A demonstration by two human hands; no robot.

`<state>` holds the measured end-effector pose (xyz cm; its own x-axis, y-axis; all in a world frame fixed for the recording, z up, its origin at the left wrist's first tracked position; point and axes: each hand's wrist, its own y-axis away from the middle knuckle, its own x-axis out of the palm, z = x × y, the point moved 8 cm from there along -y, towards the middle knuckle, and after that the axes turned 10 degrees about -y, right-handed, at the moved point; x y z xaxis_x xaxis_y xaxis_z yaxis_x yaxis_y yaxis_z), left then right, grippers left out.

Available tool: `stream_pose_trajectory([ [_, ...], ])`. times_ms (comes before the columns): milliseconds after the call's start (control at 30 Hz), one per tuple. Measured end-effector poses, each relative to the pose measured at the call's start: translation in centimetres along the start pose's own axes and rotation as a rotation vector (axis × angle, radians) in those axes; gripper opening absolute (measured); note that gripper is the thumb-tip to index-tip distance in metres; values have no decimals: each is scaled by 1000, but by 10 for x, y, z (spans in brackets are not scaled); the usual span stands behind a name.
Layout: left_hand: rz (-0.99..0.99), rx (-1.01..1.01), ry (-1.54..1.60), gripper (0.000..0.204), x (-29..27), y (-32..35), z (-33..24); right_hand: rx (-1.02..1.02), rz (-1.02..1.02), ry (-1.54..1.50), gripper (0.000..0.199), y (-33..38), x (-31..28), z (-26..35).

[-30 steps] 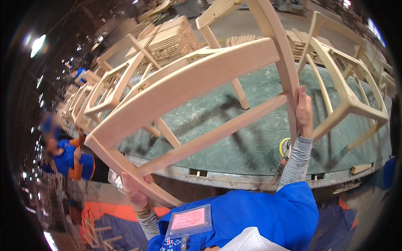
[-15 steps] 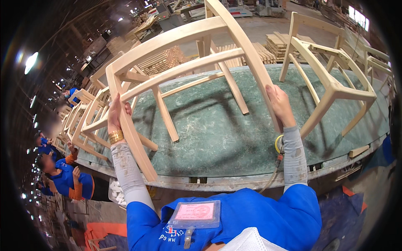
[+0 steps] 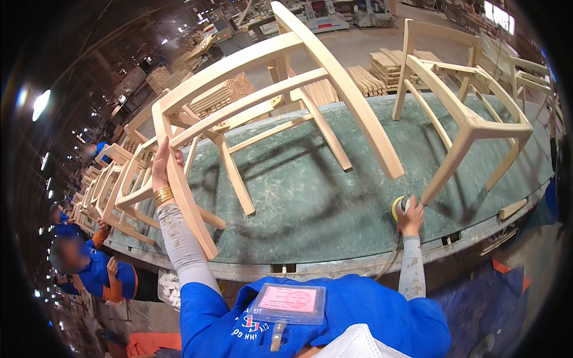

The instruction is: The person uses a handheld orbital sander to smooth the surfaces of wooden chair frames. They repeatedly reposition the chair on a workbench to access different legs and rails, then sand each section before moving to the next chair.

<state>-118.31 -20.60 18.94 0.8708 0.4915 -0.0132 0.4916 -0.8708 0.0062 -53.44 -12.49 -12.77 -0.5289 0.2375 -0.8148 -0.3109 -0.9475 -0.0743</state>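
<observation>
While the bare wooden chair frame (image 3: 262, 113) lies tipped on its side on the green worktable (image 3: 310, 203), we hold it with our left hand (image 3: 160, 164), whose fingers are closed around the upright rail at the frame's near left corner, just above a gold bangle (image 3: 162, 194) on the wrist. That grip seems meant to keep the frame from rocking, since it rests only on a few leg ends and its long curved rail juts out over the table toward us. Our right hand (image 3: 410, 216) is down on the table to the right of the frame, just past the tip of that curved rail, wrapped over a small round sander (image 3: 399, 207) with a yellow pad; the fingers look clamped on it, though the hand hides most of the tool, so we cannot be sure how firmly. A hose or cord (image 3: 389, 262) trails from it over the table's near edge. Farther right of the frame a second unfinished chair (image 3: 471, 113) stands apart from it, and to its left a row of more frames (image 3: 113, 185) crowds the table's end. Below that end, co-workers in blue (image 3: 89, 271) are at work, well apart from our hands.
</observation>
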Motion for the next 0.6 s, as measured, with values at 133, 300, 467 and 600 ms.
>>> stream_pose_trajectory([
  [133, 11, -5, -12, 35, 1, -1, -1, 16, -71, 1, 70, 11, 24, -12],
  [300, 73, -17, 98, 36, -2, -1, 4, 32, -121, -108, 66, -9, 34, -27],
  [467, 79, 29, 58, 36, 6, -2, 0, 85, -132, 17, 49, -26, 29, -30],
  [600, 65, 42, 2, 37, 0, 6, 0, 67, -113, 26, 47, -26, 26, -28],
])
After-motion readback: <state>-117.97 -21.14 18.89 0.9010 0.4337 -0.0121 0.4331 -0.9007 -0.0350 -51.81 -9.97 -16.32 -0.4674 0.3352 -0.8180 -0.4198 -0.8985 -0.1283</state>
